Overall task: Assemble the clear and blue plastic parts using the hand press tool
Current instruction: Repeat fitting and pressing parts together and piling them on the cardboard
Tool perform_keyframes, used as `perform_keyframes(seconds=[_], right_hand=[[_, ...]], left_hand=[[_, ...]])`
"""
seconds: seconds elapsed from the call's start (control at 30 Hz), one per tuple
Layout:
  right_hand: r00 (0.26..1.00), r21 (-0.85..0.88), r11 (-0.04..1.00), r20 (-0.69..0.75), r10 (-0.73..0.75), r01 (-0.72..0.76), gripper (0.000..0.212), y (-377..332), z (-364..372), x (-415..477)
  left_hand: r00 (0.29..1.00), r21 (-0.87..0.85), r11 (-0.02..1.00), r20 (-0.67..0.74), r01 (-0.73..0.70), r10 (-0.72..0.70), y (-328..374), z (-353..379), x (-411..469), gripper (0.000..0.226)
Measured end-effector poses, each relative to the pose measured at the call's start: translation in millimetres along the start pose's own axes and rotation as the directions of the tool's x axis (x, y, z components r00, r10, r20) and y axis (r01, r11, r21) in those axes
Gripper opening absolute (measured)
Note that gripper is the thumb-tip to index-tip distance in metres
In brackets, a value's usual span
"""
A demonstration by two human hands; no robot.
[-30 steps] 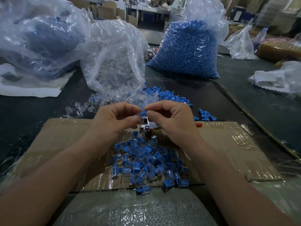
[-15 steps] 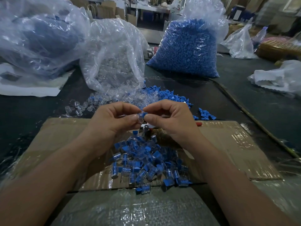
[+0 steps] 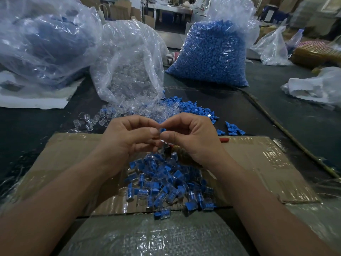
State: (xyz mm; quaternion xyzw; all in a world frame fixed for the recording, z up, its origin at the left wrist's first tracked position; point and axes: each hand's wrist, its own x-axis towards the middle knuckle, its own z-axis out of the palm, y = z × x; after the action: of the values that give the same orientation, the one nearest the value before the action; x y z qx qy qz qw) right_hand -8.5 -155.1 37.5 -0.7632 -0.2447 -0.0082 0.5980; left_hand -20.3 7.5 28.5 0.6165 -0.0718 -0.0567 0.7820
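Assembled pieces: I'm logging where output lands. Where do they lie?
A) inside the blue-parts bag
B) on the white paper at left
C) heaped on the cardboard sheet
C: the assembled pieces lie heaped on the taped cardboard sheet in front of the person.

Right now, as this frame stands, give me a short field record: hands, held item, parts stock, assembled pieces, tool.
left hand: pinches a small clear-and-blue piece
right hand: pinches the same piece from the other side
pile of clear-and-blue pieces: on the cardboard sheet, below the hands
bag of clear parts: open, spilling toward the hands
bag of blue parts: upright, right of the clear bag
hand press tool: mostly hidden under the hands; red tip shows, perhaps its handle
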Motion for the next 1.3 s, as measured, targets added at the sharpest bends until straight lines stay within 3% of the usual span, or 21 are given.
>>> perform_keyframes(seconds=[0.33, 0.53, 0.7, 1.3], right_hand=[[0.997, -0.093, 0.993, 0.031, -0.072, 0.075, 0.020, 8, 3, 0], [0.967, -0.278, 0.927, 0.045, -0.251, 0.254, 0.021, 11, 3, -1], [0.938, -0.333, 0.884, 0.007, -0.346, 0.328, 0.020, 13, 1, 0], [0.950, -0.419, 0.854, 0.089, -0.299, 0.309, 0.022, 7, -1, -2]], left_hand=[[0.996, 0.159, 0.987, -0.085, -0.003, 0.017, 0, 2, -2, 0.006], [0.996, 0.095, 0.994, -0.081, 0.051, -0.043, 0, 3, -1, 0.005], [0.997, -0.002, 0.997, -0.015, 0.080, -0.080, 0, -1, 0, 0.011], [0.996, 0.080, 0.993, -0.024, 0.082, -0.080, -3, -1, 1, 0.009]])
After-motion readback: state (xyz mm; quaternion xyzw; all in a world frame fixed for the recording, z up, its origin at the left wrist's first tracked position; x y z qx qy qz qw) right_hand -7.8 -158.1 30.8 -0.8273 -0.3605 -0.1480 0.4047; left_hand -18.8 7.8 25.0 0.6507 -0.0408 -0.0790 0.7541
